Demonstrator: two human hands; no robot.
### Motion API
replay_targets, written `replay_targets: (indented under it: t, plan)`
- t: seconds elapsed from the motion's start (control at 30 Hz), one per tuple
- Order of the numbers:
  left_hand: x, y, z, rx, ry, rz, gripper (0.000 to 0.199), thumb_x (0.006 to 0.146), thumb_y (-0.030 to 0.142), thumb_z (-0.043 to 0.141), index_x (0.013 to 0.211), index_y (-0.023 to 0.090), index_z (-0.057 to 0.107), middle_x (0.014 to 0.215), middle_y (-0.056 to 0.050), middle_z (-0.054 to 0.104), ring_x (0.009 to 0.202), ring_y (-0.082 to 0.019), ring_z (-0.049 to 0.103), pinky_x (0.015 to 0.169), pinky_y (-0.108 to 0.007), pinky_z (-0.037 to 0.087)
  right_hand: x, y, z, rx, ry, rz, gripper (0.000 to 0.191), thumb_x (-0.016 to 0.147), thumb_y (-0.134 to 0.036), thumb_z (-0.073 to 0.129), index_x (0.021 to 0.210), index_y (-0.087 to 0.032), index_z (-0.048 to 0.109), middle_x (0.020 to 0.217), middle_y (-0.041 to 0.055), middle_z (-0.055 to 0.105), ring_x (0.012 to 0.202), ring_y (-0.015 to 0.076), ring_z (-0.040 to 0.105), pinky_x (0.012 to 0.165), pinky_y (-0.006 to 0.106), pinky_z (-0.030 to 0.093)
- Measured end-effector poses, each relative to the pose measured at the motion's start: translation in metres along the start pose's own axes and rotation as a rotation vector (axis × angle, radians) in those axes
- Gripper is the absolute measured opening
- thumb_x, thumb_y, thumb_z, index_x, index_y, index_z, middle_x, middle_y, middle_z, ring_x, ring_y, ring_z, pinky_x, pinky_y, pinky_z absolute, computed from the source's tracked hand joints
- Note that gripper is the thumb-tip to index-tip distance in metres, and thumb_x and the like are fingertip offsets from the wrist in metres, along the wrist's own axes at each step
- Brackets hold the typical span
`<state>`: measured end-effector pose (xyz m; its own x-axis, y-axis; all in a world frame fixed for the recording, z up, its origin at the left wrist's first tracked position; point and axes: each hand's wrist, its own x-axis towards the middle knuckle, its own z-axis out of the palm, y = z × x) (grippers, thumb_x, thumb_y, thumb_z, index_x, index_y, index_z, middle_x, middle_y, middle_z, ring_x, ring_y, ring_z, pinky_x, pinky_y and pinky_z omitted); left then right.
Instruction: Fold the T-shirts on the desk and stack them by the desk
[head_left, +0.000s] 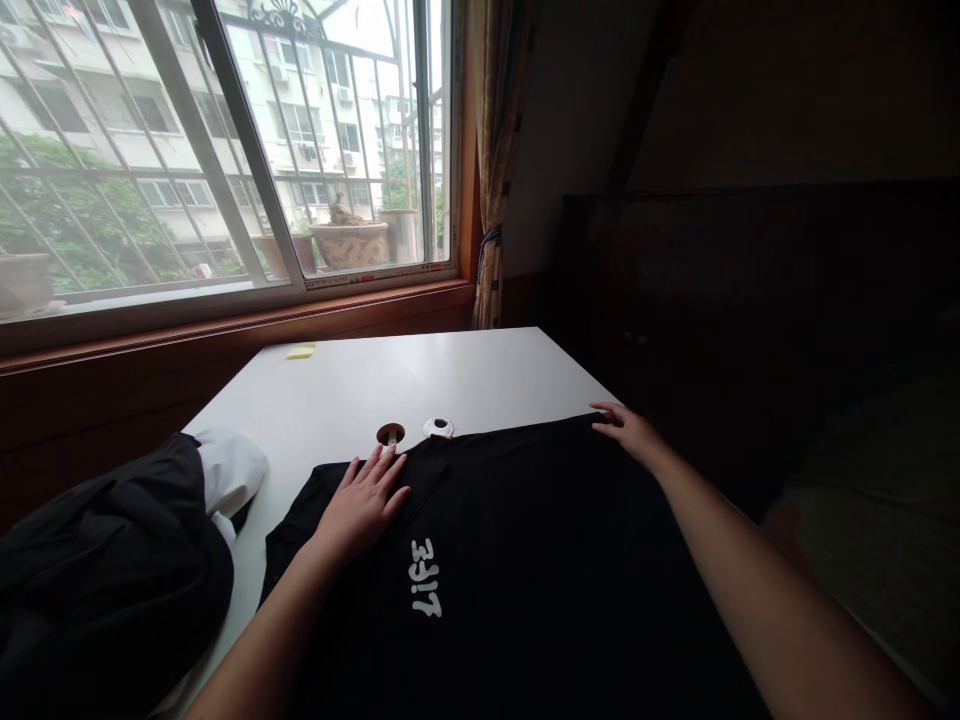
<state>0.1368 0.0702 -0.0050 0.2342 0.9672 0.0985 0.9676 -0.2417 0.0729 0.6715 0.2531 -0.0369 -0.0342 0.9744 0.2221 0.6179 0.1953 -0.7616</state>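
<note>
A black T-shirt [517,570] with white lettering lies spread flat on the white table [420,375]. My left hand [364,500] rests palm down on the shirt's upper left part, fingers apart and pointing toward the window. My right hand [628,428] lies flat on the shirt's far right corner near the table's right edge, fingers spread. Neither hand grips the cloth.
A pile of dark and white clothes [112,570] sits on the table's left side. A cable hole [390,434] and its round cap [438,428] lie just beyond the shirt. A yellow pad [301,351] lies near the window. Dark furniture [750,300] stands to the right.
</note>
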Motion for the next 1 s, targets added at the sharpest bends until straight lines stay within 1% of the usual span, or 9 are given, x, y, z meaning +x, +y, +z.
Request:
replay_targets:
  t: [0.1, 0.27, 0.43, 0.63, 0.73, 0.8, 0.9, 0.93, 1.0]
  plan:
    - [0.0, -0.001, 0.001, 0.01, 0.01, 0.007, 0.059, 0.105, 0.053, 0.034, 0.158, 0.027, 0.035, 0.167, -0.004, 0.026, 0.156, -0.028, 0.018, 0.126, -0.055, 0.016, 0.003, 0.003, -0.002, 0.068, -0.023, 0.034, 0.046, 0.077, -0.047, 0.072, 0.119, -0.026, 0.073, 0.122, 0.0089, 0.073, 0.115, 0.0324, 0.066, 0.1, 0.047, 0.052]
    - [0.0, -0.001, 0.002, 0.024, 0.003, 0.005, 0.059, 0.106, 0.053, 0.035, 0.159, 0.026, 0.035, 0.167, -0.005, 0.024, 0.156, -0.027, 0.017, 0.126, -0.055, 0.016, 0.007, 0.004, -0.001, 0.085, 0.009, 0.1, 0.043, 0.075, -0.05, 0.074, 0.109, -0.023, 0.076, 0.107, 0.0089, 0.078, 0.103, 0.0322, 0.071, 0.092, 0.045, 0.056]
    - [0.001, -0.001, 0.002, 0.037, -0.003, 0.002, 0.059, 0.106, 0.052, 0.036, 0.159, 0.027, 0.035, 0.167, -0.004, 0.023, 0.156, -0.026, 0.017, 0.126, -0.055, 0.017, 0.015, 0.002, -0.001, -0.009, 0.022, 0.109, 0.039, 0.076, -0.049, 0.073, 0.099, -0.018, 0.078, 0.098, 0.0112, 0.078, 0.094, 0.0302, 0.072, 0.085, 0.04, 0.056]
    - [0.0, 0.001, 0.002, 0.037, 0.01, -0.017, 0.058, 0.106, 0.052, 0.037, 0.158, 0.028, 0.035, 0.167, -0.003, 0.024, 0.156, -0.026, 0.017, 0.127, -0.054, 0.016, 0.025, -0.003, 0.004, -0.168, 0.075, 0.122, 0.032, 0.075, -0.049, 0.073, 0.09, -0.022, 0.079, 0.101, 0.0091, 0.076, 0.097, 0.0301, 0.068, 0.087, 0.041, 0.053]
    - [0.0, 0.003, 0.002, 0.04, 0.007, -0.039, 0.058, 0.106, 0.052, 0.037, 0.158, 0.028, 0.035, 0.168, -0.003, 0.023, 0.156, -0.027, 0.017, 0.127, -0.054, 0.015, 0.025, -0.006, 0.009, -0.286, 0.15, 0.134, 0.031, 0.076, -0.052, 0.071, 0.086, -0.023, 0.078, 0.103, 0.01, 0.074, 0.104, 0.0335, 0.062, 0.091, 0.045, 0.05]
    - [0.0, 0.003, 0.002, 0.044, 0.005, -0.049, 0.058, 0.106, 0.052, 0.037, 0.158, 0.028, 0.035, 0.168, -0.003, 0.023, 0.156, -0.027, 0.017, 0.127, -0.055, 0.015, 0.022, -0.01, 0.015, -0.357, 0.198, 0.133, 0.033, 0.078, -0.054, 0.068, 0.088, -0.023, 0.076, 0.105, 0.012, 0.071, 0.107, 0.036, 0.058, 0.091, 0.047, 0.048]
    - [0.0, 0.003, 0.002, 0.044, 0.003, -0.053, 0.058, 0.106, 0.052, 0.036, 0.158, 0.028, 0.036, 0.168, -0.003, 0.023, 0.156, -0.027, 0.016, 0.127, -0.054, 0.014, 0.016, -0.018, 0.024, -0.441, 0.267, 0.099, 0.033, 0.084, -0.049, 0.06, 0.097, -0.021, 0.073, 0.111, 0.0146, 0.066, 0.109, 0.0365, 0.054, 0.093, 0.048, 0.045]
    - [0.0, 0.003, 0.002, 0.043, 0.002, -0.053, 0.058, 0.106, 0.052, 0.036, 0.158, 0.028, 0.036, 0.168, -0.003, 0.023, 0.156, -0.027, 0.016, 0.127, -0.054, 0.014, 0.013, -0.023, 0.027, -0.488, 0.291, 0.055, 0.032, 0.087, -0.046, 0.057, 0.099, -0.02, 0.072, 0.112, 0.0153, 0.064, 0.109, 0.036, 0.053, 0.093, 0.047, 0.044]
    - [0.0, 0.003, 0.001, 0.044, -0.003, -0.053, 0.058, 0.106, 0.052, 0.035, 0.158, 0.028, 0.035, 0.168, -0.003, 0.022, 0.156, -0.027, 0.016, 0.127, -0.054, 0.014, 0.007, -0.034, 0.031, -0.631, 0.328, -0.103, 0.029, 0.092, -0.038, 0.051, 0.098, -0.018, 0.07, 0.11, 0.0161, 0.064, 0.107, 0.0341, 0.054, 0.093, 0.045, 0.043]
